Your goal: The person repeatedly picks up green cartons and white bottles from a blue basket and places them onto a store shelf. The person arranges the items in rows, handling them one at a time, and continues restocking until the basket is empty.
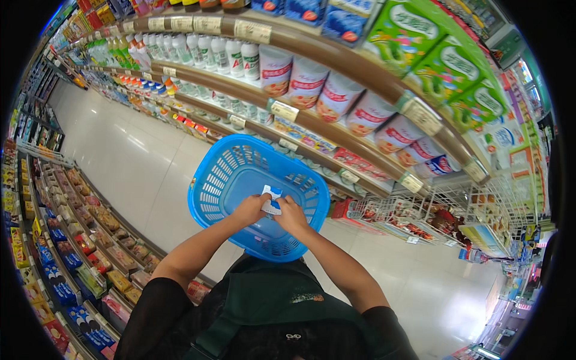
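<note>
A small white-and-blue packet (271, 203), probably a drink carton, is held between both my hands. My left hand (253, 209) grips its left side, and on its right edge are the fingers of my right hand (289, 214). Below them is a blue plastic shopping basket (198, 180) with slotted walls, close against my front. Its visible floor is bare apart from a faint pinkish patch near my body, too blurred to name. What supports the basket is hidden.
Ahead curves a shelf unit with white bottles (234, 57), red-and-white tubs (307, 83) and green boxes (443, 67). Wire racks (481, 202) with packaged goods stand to the right. On the left, a low shelf holds packaged snacks (85, 243). The tiled aisle floor (121, 148) runs between the shelves.
</note>
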A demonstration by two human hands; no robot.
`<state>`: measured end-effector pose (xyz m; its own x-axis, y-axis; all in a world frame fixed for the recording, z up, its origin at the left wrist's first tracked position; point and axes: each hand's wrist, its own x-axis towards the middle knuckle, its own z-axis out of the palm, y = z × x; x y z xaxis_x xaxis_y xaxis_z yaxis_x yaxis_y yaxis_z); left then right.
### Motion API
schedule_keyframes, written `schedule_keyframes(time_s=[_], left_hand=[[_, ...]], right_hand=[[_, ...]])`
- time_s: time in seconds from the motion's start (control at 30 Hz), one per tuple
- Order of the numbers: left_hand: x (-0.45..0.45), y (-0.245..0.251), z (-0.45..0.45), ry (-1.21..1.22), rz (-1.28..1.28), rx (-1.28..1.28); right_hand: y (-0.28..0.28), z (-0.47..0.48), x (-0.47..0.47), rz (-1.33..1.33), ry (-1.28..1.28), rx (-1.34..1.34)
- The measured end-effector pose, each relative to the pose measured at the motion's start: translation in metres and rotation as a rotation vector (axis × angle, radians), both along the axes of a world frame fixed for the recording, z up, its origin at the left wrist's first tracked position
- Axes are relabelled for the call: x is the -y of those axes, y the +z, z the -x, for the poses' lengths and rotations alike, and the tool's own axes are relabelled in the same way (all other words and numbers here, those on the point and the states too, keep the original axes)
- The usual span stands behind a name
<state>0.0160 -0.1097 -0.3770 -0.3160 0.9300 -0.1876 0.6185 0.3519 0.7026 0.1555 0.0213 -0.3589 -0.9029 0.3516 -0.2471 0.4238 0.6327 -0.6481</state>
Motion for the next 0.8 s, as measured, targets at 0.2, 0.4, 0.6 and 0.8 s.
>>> schedule_keyframes(time_s=[0.2, 0.4, 0.6, 0.8], left_hand=[[0.002, -0.05, 0.017, 0.056, 0.094, 0.008], [0.012, -0.081, 0.014, 0.098, 0.109, 0.032], [0.019, -0.066, 0.019, 0.134, 0.194, 0.106], [0.042, -0.034, 0.015, 0.086, 0.126, 0.064]], right_hand=[[-0.063, 0.018, 0.022, 0.056, -0.108, 0.039], [-0.075, 0.017, 0.03, 0.059, -0.109, 0.062], [-0.063, 0.012, 0.032, 0.002, -0.053, 0.055], [-0.028, -0.017, 0.038, 0.046, 0.098, 0.001]])
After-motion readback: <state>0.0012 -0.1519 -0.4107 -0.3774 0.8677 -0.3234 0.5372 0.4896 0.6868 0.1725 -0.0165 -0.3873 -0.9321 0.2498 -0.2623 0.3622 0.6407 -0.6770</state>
